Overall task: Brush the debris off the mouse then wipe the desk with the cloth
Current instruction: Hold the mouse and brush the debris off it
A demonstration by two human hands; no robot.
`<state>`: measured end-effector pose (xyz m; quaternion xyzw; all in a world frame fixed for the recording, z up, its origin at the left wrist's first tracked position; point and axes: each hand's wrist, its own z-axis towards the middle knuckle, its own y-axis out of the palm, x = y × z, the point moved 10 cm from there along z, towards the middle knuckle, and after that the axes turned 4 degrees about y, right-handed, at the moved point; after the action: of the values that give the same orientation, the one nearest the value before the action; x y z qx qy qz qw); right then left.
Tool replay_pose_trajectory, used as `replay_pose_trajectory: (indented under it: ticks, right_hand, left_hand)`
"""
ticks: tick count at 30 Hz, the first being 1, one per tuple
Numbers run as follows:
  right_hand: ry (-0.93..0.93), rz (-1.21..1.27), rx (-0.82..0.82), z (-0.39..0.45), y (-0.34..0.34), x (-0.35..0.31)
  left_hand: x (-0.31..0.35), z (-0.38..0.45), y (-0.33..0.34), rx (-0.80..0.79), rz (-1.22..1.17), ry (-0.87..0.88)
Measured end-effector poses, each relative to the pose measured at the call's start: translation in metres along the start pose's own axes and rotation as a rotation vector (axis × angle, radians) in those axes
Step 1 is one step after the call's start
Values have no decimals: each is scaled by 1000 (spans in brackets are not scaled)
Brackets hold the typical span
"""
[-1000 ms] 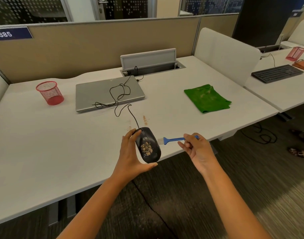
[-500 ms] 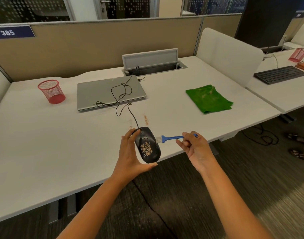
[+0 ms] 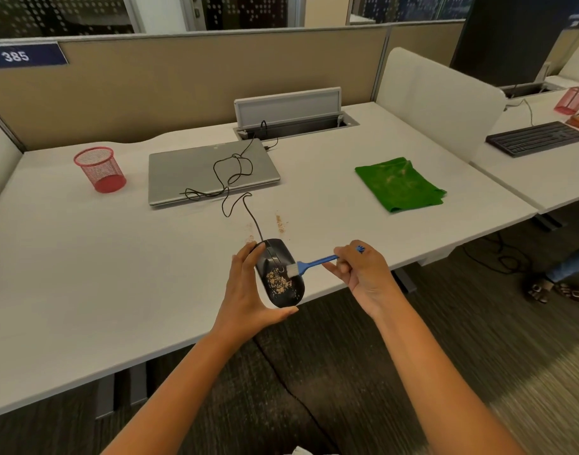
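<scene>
My left hand [image 3: 248, 290] grips a black wired mouse [image 3: 275, 261], held tilted just above the front edge of the white desk [image 3: 84, 274]. Brown crumbs [image 3: 279, 280] cover the mouse's back. My right hand [image 3: 363, 274] pinches the handle of a small blue brush [image 3: 316, 262]; its white bristles touch the mouse's right side beside the crumbs. A folded green cloth [image 3: 399, 183] with specks on it lies on the desk at the right. More crumbs [image 3: 279, 223] are scattered on the desk behind the mouse.
The mouse cable [image 3: 232, 178] loops over a closed grey laptop [image 3: 212, 170] at the back. A red mesh cup [image 3: 100, 169] stands at the left. An open cable hatch [image 3: 294, 121] sits behind the laptop. A keyboard [image 3: 537, 137] lies on the neighbouring desk; someone's sandalled feet [image 3: 557, 292] are at the right.
My right hand has moved the brush left, so the bristles now rest on the mouse rather than beside it. My left hand keeps the mouse in place.
</scene>
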<state>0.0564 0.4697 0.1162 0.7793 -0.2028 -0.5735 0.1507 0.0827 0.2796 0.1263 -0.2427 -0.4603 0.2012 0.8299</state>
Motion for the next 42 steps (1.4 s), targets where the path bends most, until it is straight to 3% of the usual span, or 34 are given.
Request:
replay_pose_trajectory:
  ticks: [24,35,42]
  right_hand:
    - [43,107,47,-6,-16,9]
    - [-36,-80,-3,-11,22,-1]
    - [-75,-227,82,-11,19,0]
  left_hand:
    - [-5,0,-10,51,3,-15]
    - [-3,-4,-3,-18,53,-16]
    - [-2,-5,-4,-12,52,-13]
